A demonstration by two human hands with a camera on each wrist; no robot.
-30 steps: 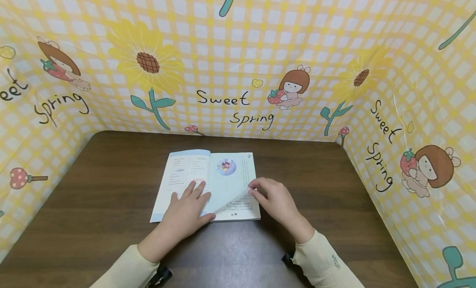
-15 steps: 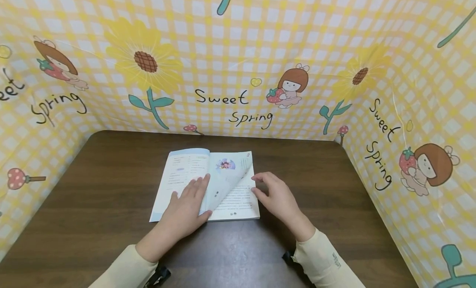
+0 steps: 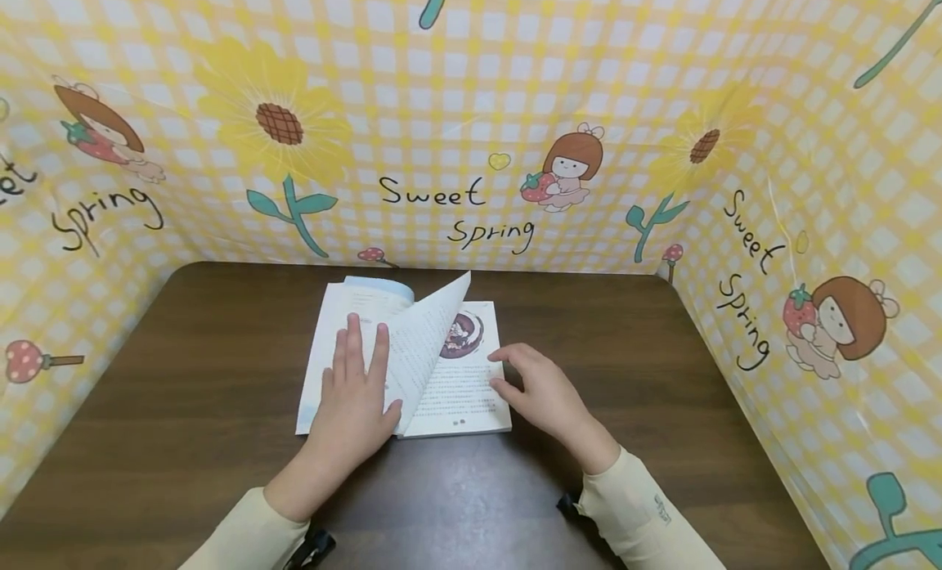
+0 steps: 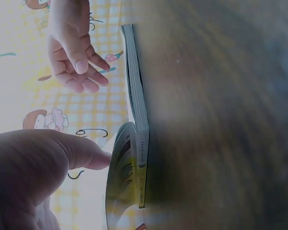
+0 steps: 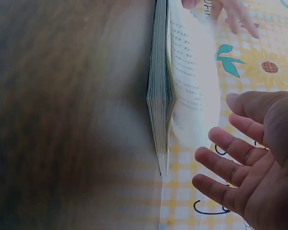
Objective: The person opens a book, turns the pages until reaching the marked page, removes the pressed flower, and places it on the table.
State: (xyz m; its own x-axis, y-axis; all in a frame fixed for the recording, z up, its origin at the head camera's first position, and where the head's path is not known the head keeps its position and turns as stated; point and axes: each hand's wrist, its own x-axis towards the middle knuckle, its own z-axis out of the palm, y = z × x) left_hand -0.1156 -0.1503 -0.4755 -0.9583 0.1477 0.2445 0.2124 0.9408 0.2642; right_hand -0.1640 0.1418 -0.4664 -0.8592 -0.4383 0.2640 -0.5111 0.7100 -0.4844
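Observation:
An open book (image 3: pixel 456 394) lies on the brown table, its right page printed with text and a dark round picture. One leaf (image 3: pixel 423 337) stands raised and slants across the middle, its top corner free. My left hand (image 3: pixel 353 398) rests with spread, straight fingers on the left pages, the thumb beside the raised leaf near the spine. In the left wrist view the left thumb (image 4: pixel 89 153) touches the curved pages above the book's spine (image 4: pixel 141 158). My right hand (image 3: pixel 548 394) hovers at the book's right edge, fingers loosely bent and holding nothing; the right wrist view shows the right palm (image 5: pixel 259 177) beside the page block.
The dark wood table (image 3: pixel 184 406) spreads around the book on all sides. A yellow checked cloth (image 3: pixel 441 87) with flowers and cartoon figures walls off the back and both sides. Dark straps (image 3: pixel 312 545) show at the cuffs of the cream sleeves.
The right fingers have let go of the page corner. The leaf has swung up and left, uncovering the dark round picture. The left hand has shifted left, its fingers now reaching further up the page.

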